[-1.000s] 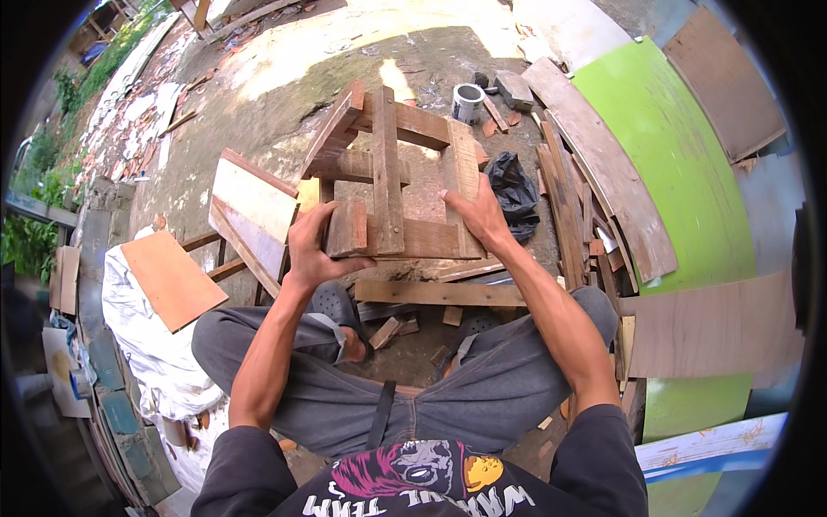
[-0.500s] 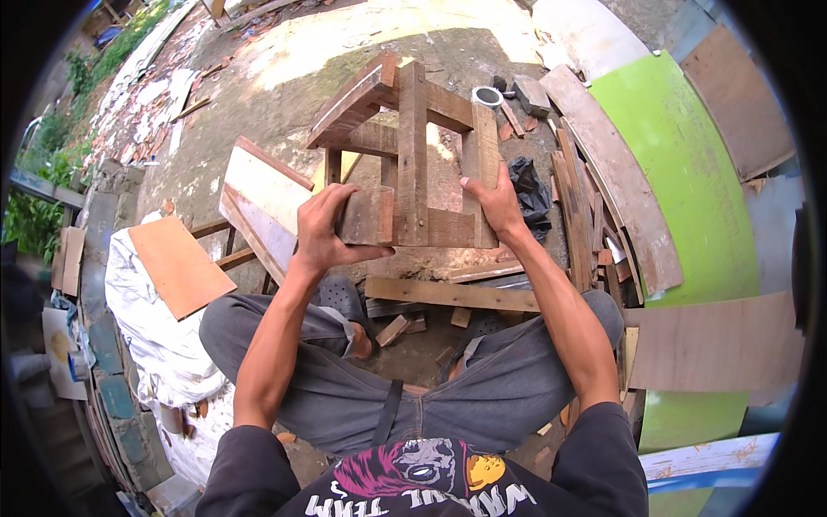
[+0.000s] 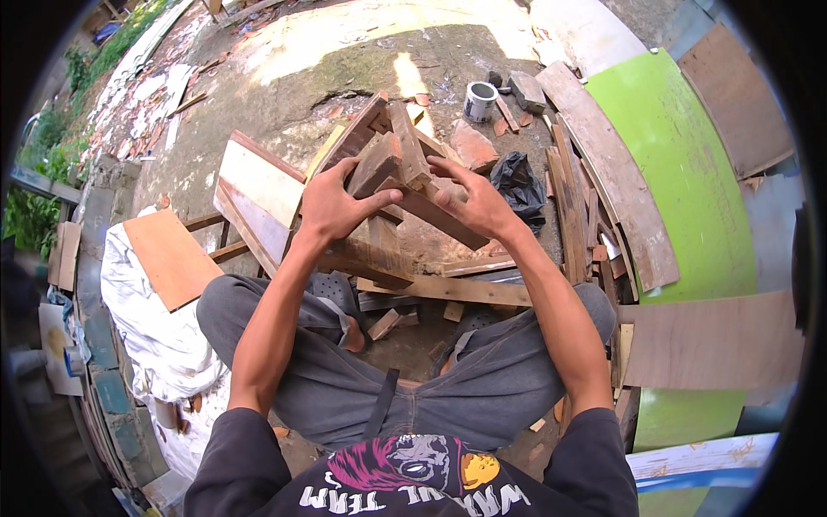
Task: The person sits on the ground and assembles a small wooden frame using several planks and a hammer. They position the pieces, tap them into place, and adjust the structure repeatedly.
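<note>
Holding the wooden frame (image 3: 412,155) tilted in front of us, above the plank (image 3: 465,291), we wrap our left hand (image 3: 340,202) around its end block, thumb across the wood, while our right hand (image 3: 476,200) sits half-curled against the right side; we cannot tell how firmly it bears. Were that side only lightly backed, we judge the frame could twist about the left grip and knock the plank or our left shoe (image 3: 334,293); rough edges could also splinter into our fingers.
</note>
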The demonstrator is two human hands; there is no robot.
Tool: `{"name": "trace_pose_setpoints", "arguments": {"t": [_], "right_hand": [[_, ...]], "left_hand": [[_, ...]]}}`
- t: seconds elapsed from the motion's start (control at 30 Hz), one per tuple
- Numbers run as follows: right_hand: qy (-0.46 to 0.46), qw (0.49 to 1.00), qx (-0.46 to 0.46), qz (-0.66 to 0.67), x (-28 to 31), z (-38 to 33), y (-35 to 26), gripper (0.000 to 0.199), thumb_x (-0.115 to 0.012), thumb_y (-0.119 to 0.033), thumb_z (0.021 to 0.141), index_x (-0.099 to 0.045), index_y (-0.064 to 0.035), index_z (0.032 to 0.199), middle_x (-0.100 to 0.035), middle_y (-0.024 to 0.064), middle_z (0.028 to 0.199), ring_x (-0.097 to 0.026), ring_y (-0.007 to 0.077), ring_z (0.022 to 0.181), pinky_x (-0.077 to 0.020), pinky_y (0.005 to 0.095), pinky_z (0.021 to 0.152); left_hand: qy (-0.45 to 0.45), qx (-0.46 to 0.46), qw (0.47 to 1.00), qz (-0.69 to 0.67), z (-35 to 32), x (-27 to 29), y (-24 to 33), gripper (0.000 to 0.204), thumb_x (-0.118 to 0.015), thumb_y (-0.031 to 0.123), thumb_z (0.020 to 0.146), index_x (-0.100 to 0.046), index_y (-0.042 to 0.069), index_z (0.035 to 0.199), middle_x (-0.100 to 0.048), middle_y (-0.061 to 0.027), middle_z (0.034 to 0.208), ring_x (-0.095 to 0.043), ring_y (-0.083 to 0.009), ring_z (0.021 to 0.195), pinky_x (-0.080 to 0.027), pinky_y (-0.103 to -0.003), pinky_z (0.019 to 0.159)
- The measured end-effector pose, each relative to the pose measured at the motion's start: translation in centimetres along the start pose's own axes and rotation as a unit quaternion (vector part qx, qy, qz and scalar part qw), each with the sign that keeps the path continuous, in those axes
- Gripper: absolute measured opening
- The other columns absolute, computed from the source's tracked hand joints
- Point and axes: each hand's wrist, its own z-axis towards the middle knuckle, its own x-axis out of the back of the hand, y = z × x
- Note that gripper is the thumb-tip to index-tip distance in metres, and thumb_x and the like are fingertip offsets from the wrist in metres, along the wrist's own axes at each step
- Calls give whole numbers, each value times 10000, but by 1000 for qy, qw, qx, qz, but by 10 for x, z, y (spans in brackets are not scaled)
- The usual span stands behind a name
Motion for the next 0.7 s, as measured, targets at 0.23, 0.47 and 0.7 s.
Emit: {"name": "trace_pose_setpoints", "arguments": {"t": [0.23,0.47,0.7], "right_hand": [[4,987,-122,-103,-33,-7,-3,813,-820,-440,658,-541,15,1271,-673,256,1062,-655,392,1010,-518,432,881],[105,972,-199,-65,-35,-1,17,494,-710,-272,726,-610,79,1059,-682,199,874,-689,266,769,-544,384,703],[180,914,-329,156,-25,1,43,364,-698,-264,757,-666,93,823,-663,138,712,-655,193,598,-517,348,576]], "left_hand": [[-75,33,995,57,8,-1,25,769,-786,560,720,-645,-41,1179,-720,-188,1011,-704,-269,939,-533,-369,846],[66,12,998,7,22,18,-2,720,-668,554,859,-590,-40,1258,-642,-218,1219,-607,-308,1164,-454,-403,1006],[153,199,964,-88,-4,-13,-63,1082,-721,641,759,-331,-140,1399,-494,-322,1348,-541,-394,1212,-433,-422,1021]]}}
